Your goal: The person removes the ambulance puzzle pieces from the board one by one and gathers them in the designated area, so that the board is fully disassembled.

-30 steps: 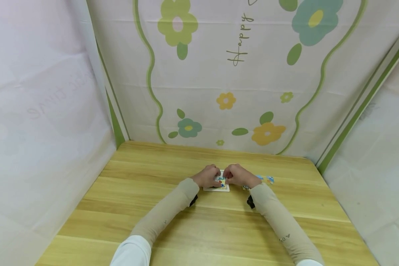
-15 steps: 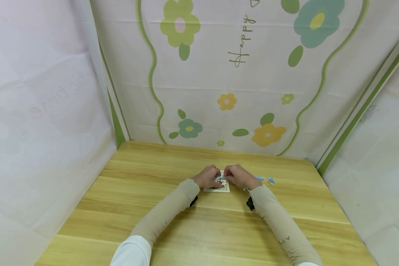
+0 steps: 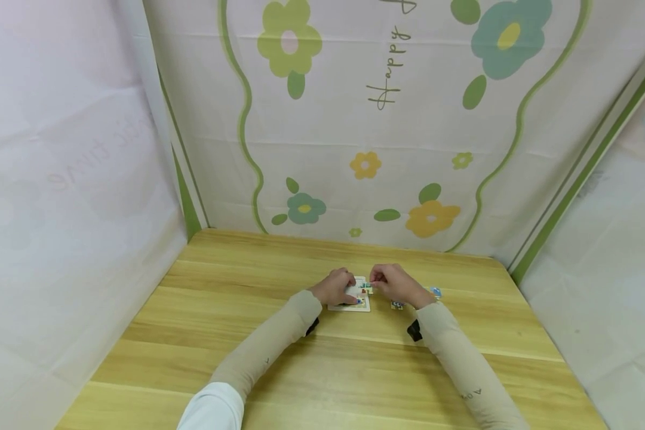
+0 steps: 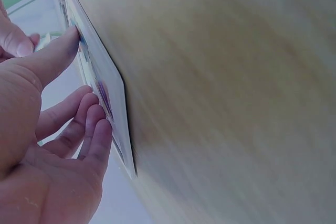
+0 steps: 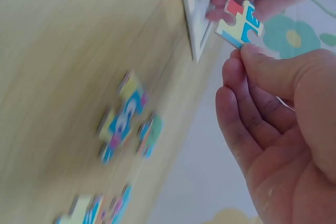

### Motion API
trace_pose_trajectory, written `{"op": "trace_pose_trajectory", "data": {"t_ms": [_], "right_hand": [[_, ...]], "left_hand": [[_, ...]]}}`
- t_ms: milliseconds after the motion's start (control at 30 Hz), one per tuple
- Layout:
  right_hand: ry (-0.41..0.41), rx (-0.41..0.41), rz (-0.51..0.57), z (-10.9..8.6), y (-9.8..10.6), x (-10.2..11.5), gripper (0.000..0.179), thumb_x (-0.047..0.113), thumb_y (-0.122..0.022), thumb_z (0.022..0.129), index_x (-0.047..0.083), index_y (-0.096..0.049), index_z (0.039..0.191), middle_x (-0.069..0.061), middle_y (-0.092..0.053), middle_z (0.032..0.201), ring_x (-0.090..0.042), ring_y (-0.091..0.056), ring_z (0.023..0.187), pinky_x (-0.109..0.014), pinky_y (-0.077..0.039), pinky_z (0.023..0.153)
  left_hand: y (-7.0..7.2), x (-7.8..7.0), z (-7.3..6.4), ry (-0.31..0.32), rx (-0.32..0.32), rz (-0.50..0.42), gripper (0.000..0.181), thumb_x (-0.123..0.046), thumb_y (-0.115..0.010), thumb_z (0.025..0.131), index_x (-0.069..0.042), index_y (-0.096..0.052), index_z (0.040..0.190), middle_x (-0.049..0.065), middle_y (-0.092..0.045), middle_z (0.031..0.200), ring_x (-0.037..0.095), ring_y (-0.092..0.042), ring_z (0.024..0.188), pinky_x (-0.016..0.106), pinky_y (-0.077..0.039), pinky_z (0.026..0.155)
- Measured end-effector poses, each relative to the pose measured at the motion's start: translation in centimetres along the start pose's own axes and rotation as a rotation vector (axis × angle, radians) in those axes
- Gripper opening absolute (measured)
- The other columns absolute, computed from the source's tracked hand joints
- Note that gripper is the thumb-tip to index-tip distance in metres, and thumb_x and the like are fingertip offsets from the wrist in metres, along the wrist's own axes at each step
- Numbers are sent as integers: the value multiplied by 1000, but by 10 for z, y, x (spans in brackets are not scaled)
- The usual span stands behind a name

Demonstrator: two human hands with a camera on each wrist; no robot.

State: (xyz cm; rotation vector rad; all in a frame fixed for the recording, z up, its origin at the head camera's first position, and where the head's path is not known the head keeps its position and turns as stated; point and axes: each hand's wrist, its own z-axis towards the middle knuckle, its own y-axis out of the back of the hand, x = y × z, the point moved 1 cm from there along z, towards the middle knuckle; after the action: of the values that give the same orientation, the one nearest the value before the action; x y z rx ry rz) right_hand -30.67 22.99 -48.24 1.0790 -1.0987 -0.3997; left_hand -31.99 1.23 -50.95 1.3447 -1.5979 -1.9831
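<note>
A white-framed jigsaw tray with some colourful picture pieces in it lies flat on the table. My left hand reaches over it from the left. In the left wrist view, its thumb and fingertips touch the tray's face, and nothing is gripped. Beside the tray's right edge, my right hand pinches a puzzle piece between thumb and index finger. The piece is cream with blue shapes and a red corner, raised above the table in the right wrist view.
Loose puzzle pieces lie right of the tray, among them a blue one and a joined-looking cluster. More pieces show at the lower edge. A flower-printed cloth hangs behind the wooden table.
My right hand has shifted right from over the tray toward its right edge, with the puzzle piece now showing at its fingertips. My left hand has stayed in place on the tray.
</note>
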Motion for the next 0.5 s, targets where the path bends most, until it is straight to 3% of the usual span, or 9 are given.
{"op": "trace_pose_trajectory", "data": {"t_ms": [267,500], "right_hand": [[-63,-17,7,-36,22,-32,8,9,-65,105,12,-69,98,-2,-70,91,-10,-62,80,-27,-54,71],[-138,-93,48,-72,48,-57,7,11,-65,105,12,-72,103,-7,-72,96,-18,-66,86,-27,-55,72]], "left_hand": [[-3,1,0,6,-1,-15,50,-31,-81,96,0,-68,133,10,-65,121,17,-58,104,30,-52,96],[-2,3,0,-2,-3,-28,51,-31,-81,96,1,-67,133,11,-65,122,18,-60,106,30,-54,96]]}}
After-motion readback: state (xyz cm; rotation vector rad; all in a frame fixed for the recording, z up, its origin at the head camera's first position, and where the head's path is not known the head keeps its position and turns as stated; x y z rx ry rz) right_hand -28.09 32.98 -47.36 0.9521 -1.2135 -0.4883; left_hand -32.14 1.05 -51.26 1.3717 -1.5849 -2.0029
